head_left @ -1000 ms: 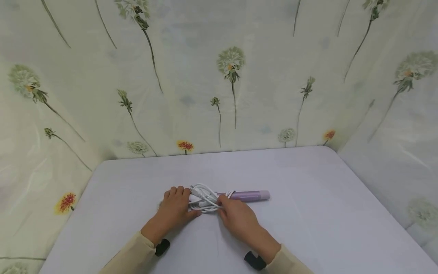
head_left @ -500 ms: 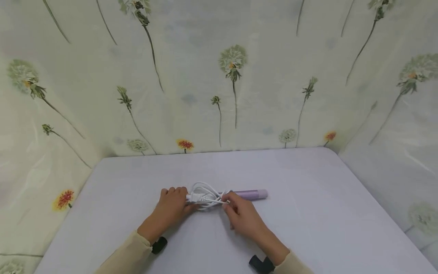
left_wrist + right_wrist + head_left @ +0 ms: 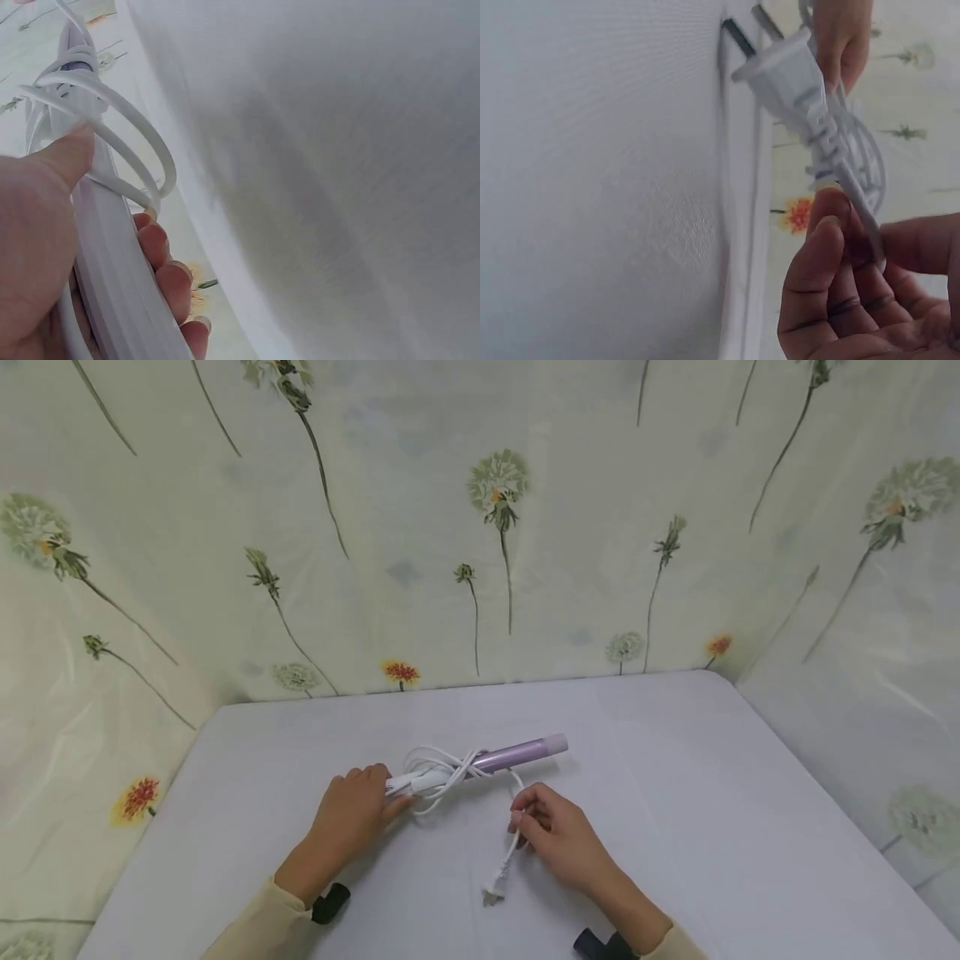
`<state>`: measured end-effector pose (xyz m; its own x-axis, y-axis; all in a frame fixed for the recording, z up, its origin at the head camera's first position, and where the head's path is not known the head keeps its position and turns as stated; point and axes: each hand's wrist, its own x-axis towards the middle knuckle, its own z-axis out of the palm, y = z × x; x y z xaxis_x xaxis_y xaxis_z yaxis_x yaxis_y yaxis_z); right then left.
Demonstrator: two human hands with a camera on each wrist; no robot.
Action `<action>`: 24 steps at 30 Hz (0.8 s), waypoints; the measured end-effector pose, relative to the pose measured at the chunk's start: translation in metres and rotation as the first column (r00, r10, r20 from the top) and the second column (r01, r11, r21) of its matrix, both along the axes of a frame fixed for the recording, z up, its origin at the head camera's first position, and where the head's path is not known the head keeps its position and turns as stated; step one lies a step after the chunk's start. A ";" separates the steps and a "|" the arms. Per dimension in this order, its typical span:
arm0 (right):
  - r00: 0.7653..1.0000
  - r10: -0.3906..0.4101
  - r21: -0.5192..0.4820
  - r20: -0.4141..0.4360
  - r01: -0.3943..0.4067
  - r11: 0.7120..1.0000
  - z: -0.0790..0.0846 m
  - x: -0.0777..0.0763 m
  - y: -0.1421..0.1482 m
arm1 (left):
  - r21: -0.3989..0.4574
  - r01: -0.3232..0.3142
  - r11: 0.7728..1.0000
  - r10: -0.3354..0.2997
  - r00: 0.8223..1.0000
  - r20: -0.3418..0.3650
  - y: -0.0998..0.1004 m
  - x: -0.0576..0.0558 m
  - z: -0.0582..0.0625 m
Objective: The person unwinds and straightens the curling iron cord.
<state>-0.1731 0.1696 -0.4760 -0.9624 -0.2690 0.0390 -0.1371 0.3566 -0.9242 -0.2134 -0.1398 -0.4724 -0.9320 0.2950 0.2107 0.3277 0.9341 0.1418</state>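
Observation:
A curling iron (image 3: pixel 517 757) with a purple barrel, pale tip and white handle tilts up to the right above the table. My left hand (image 3: pixel 348 814) grips its handle; in the left wrist view the fingers wrap the ribbed white handle (image 3: pixel 120 262) and the thumb lies by the cord loops. White cord (image 3: pixel 459 768) winds around the middle of the iron in loose coils. Pinched between the thumb and fingers of my right hand (image 3: pixel 558 835) is the cord's free end, with a two-pin plug (image 3: pixel 787 86) hanging just beyond the fingertips.
A white-covered table (image 3: pixel 675 827) lies under both hands. Behind it and at its sides hangs dandelion-patterned sheeting (image 3: pixel 570 552). Each wrist carries a black camera mount, such as the left one (image 3: pixel 330 903).
My right hand has drawn the plug end out of the coils and toward me, to the right. The left hand has shifted left, and the iron's purple end has risen.

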 end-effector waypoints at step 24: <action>0.984 0.177 -0.179 -0.005 -0.175 0.968 0.054 -0.042 0.119 | 0.230 0.094 0.969 -0.126 0.983 0.131 0.002 0.060 0.036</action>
